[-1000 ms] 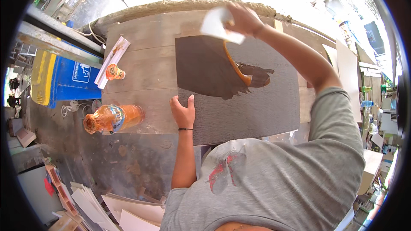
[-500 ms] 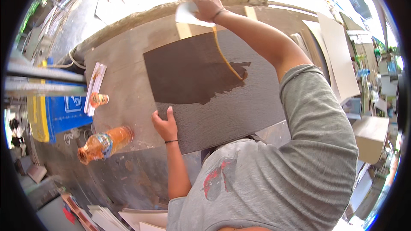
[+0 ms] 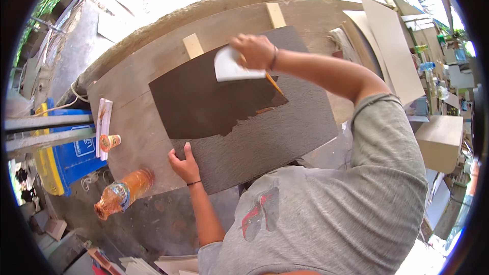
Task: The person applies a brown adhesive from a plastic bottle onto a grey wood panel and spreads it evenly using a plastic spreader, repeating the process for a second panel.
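"Since a moment ago, my right hand [image 3: 253, 52] has come from beyond the far edge of the dark panel [image 3: 265, 137] to above its surface, and the white scraper [image 3: 232, 71] has come with it."

"How do your hands stand?"

"My right hand is closed on the upper part of the scraper; it is blurred, so I cannot tell where each finger sits. My left hand [image 3: 184, 164] is at the left edge of the panel, with its thumb apart from the fingers. Whether it presses, I cannot tell."

"And where does the panel lie?"

"It lies flat on the wooden worktop [image 3: 130, 132], close to the near edge. A brown layer [image 3: 198, 102] covers its far left part, and an orange streak [image 3: 277, 87] shows beside the scraper. An orange bottle [image 3: 125, 193] is at the worktop's left near corner."

"Are they easy to handle?"

"I judge the scraper light, thin and a little bendable, so it is better held along its upper edge. The panel seems stiff and heavier. The layer looks slippery, so I would take the panel only by its edges."
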Available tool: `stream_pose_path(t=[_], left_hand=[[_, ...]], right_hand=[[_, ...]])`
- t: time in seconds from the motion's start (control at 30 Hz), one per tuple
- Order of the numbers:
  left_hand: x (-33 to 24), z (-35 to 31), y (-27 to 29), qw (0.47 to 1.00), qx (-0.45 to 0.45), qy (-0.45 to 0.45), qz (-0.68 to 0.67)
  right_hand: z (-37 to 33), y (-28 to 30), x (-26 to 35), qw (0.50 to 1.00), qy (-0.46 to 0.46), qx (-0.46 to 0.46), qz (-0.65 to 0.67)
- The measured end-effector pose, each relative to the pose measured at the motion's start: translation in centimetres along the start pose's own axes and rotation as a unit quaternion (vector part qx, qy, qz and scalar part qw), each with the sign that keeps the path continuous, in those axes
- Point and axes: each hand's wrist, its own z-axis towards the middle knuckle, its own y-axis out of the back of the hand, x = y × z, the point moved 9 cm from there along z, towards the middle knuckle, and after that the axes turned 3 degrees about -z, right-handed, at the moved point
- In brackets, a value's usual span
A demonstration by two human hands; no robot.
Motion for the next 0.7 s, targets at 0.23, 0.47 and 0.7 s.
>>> stream_pose_path(t=[0.23,0.47,0.7], left_hand=[[0.7,0.4,0.3,1.0,-0.009,0.002,0.015],[0.7,-0.2,0.1,0.998,-0.029,-0.008,0.049],[-4.1,-1.6,-0.3,0.99,-0.039,-0.048,0.125]], right_hand=[[11.7,5.2,-7.1,0.99,-0.118,-0.065,0.042],[-4.1,4.3,-4.4,0.981,-0.107,0.065,0.145],[-14.4,-0.4,-7.5,0.918,-0.244,0.086,0.302]])
